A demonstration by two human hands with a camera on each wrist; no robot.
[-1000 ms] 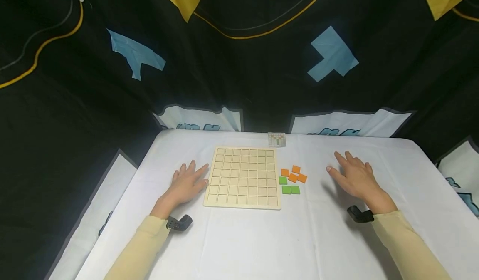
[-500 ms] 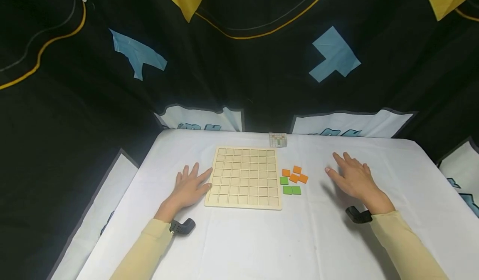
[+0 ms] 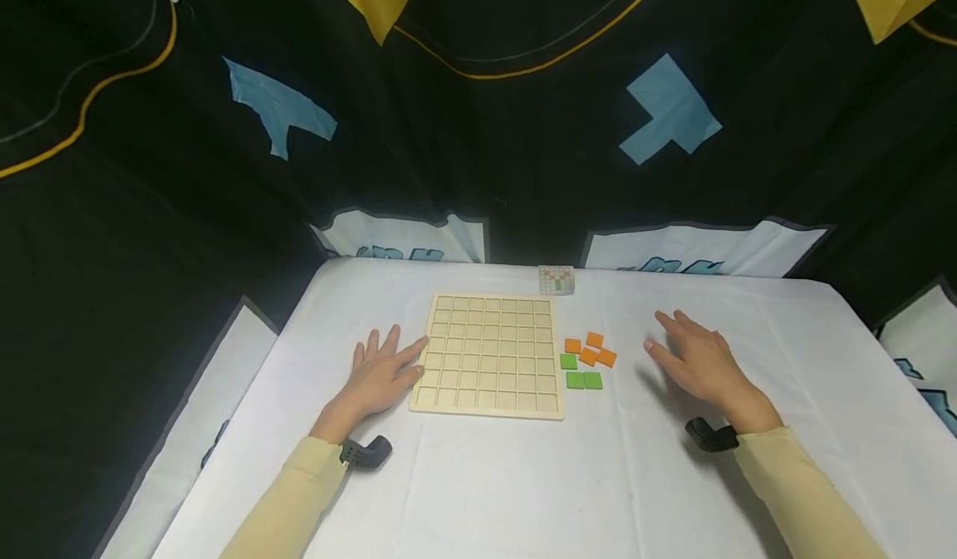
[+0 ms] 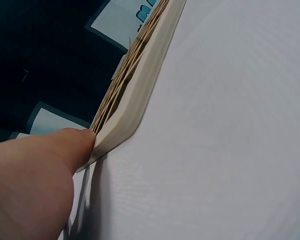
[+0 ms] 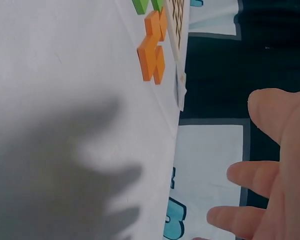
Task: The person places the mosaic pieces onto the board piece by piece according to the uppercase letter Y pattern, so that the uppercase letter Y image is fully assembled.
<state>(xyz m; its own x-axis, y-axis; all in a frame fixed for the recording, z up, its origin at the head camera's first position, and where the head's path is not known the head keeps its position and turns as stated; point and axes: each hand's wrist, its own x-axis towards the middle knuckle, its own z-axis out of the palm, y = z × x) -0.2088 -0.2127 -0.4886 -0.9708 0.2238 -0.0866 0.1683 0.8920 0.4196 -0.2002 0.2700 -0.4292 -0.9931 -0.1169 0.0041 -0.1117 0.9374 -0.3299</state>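
Pale wooden square grid board (image 3: 484, 358), lying flat; left hand (image 3: 379, 374) touching its left edge.
Hands grip nothing: left, fingers spread; right hand (image 3: 697, 363), fingers extended, raised well right of board. Between: orange square tiles (image 3: 589, 357) and green square tiles (image 3: 575, 380), just right of board. All over white cloth-covered surface (image 3: 516, 492). Judgement: light left-hand contact should steady board without skidding it.

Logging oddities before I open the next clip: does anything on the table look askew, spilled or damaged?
Nothing visibly spilled or damaged. Only the orange tiles look slightly untidy: they lie at differing angles beside the board, while the green tiles sit squarer.
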